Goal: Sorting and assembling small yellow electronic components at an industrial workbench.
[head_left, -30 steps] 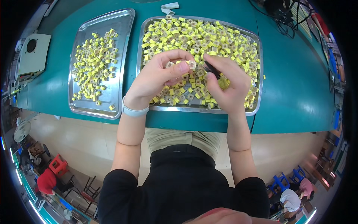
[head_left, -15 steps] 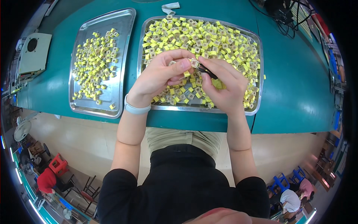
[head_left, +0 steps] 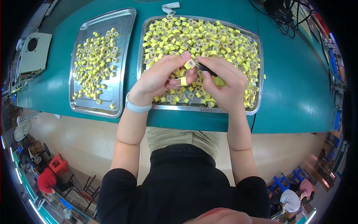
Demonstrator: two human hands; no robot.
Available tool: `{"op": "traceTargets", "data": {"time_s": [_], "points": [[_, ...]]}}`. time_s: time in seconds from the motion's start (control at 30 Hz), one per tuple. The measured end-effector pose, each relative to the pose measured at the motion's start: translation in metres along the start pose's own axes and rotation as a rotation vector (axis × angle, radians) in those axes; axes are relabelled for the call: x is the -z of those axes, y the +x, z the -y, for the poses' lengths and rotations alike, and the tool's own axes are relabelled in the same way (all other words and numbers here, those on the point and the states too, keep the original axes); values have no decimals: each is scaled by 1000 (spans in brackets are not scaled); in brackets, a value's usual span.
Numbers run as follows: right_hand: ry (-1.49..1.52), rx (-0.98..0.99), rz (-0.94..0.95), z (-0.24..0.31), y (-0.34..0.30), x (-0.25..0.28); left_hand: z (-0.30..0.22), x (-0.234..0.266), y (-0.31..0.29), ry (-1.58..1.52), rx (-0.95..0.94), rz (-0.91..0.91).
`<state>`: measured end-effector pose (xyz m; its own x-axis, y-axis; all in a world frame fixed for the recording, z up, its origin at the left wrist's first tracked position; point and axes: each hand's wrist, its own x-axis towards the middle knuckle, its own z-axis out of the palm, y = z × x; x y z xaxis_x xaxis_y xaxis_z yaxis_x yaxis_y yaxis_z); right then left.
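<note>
Yellow-and-clear square plastic component [head_left: 190, 64] just turned, yellow side showing, prob. handier; L hand [head_left: 160, 74] pinches it, R hand [head_left: 228, 79] clamped on slim black tool [head_left: 207, 70].

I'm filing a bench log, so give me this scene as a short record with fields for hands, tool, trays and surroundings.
Left hand: the left hand pinches a small yellow part; a second part sits at its lower fingers
Right hand: the right hand grips a slim dark tool
Tool tip: close to the pinched part; contact unclear
Right tray: metal tray under the hands, bearing the larger heap
Left tray: metal tray bearing the smaller heap
Surface: green table
Far right: black cables
</note>
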<state>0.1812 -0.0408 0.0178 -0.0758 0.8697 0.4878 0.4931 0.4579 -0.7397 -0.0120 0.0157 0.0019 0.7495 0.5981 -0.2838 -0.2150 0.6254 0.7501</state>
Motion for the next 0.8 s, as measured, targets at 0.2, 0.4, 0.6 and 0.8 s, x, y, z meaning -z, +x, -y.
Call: {"op": "traceTargets", "data": {"time_s": [0.2, 0.4, 0.6, 0.8], "points": [[0, 31, 19, -2, 0, 2, -1, -4, 1, 55, 44, -48], [-2, 65, 40, -5, -1, 2, 1, -1, 1, 68, 78, -96], [-11, 50, 49, -4, -1, 3, -3, -4, 0, 87, 77, -108], [-17, 27, 40, -2, -1, 4, -7, -5, 0, 135, 58, -68]]}}
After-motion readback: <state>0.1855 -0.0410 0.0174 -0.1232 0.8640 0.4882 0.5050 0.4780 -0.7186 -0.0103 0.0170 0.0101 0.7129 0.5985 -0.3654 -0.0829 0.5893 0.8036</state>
